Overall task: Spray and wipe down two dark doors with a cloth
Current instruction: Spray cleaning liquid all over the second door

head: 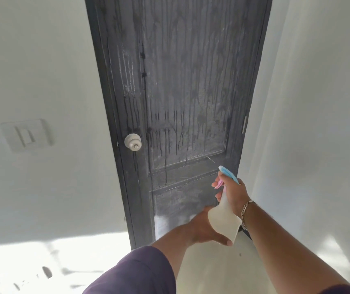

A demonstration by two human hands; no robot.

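A dark grey panelled door [182, 81] fills the middle of the head view, closed, streaked with wet drips on its upper panel. My right hand [233, 194] grips the neck of a translucent spray bottle [222, 221] with a blue and pink head, aimed at the door's lower panel. My left hand [203, 228] reaches under the bottle's base, thumb along its bottom, fingers hidden behind it. No cloth is in view.
A white round knob [133, 142] sits on the door's left side. White walls flank the door, with a light switch [27, 134] on the left wall. A hinge [244, 124] shows on the right frame. The pale floor [63, 262] is sunlit.
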